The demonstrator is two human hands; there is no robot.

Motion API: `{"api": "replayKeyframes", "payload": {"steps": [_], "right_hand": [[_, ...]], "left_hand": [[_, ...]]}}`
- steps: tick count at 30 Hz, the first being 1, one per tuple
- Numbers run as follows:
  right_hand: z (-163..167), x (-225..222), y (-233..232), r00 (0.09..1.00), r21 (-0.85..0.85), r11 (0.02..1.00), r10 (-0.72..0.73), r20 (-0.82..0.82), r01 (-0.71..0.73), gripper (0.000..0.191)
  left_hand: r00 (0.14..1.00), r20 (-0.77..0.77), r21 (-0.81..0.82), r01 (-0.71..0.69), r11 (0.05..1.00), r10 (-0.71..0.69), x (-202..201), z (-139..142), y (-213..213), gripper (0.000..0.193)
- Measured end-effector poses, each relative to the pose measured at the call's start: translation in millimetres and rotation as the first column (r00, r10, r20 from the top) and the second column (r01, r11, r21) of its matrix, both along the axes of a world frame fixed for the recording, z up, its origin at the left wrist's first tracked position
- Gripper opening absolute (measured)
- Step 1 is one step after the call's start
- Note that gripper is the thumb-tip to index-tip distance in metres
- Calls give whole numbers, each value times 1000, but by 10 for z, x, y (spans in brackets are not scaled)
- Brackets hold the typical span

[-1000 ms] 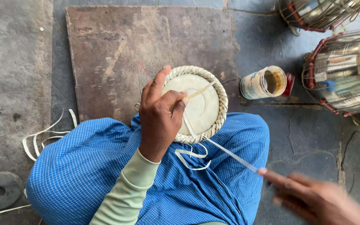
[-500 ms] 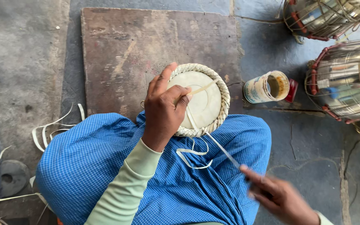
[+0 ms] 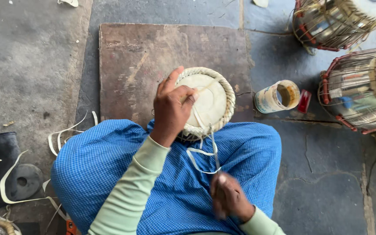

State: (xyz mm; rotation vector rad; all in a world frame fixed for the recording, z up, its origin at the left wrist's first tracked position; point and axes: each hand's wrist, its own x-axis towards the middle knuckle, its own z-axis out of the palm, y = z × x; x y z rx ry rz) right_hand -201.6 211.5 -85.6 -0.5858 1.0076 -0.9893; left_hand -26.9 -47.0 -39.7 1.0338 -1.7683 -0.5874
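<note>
A small round drum head (image 3: 209,102) with a pale skin and a braided rim rests on my blue-clad lap (image 3: 109,165). My left hand (image 3: 170,106) presses on its left side, fingers holding a thin stick against the skin. A pale strap (image 3: 203,148) runs from the rim down across my lap. My right hand (image 3: 227,196) is blurred low over my lap, fingers closed on the end of that strap.
A brown board (image 3: 144,56) lies on the stone floor ahead. An open tin (image 3: 277,96) lies on its side to the right, beside two laced drums (image 3: 362,89) (image 3: 336,17). Pale strap scraps (image 3: 66,135) and dark discs (image 3: 22,180) lie at the left.
My right hand has come in from the far right to the middle of my lap, keeping hold of the strap. The left hand stays on the drum head.
</note>
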Motion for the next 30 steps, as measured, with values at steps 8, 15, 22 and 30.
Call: {"api": "replayKeyframes", "payload": {"steps": [8,15,22,30], "right_hand": [[-114,324,-296,418,-126,992,-107,-902,-17,35],[520,-77,-324,790,-389,908,-350,-503,155,40],[1087,-74,-542,930,-249,968,-121,-346,33,21],[1082,-52,-523,970,-208,966,-188,-152,154,20]], "left_hand": [[991,136,-94,7,996,6,88,70,7,11],[934,351,-619,174,766,71,228,417,602,8],[916,382,-703,202,682,123,190,520,841,3],[995,43,-148,91,985,-85,175,466,1443,18]]}}
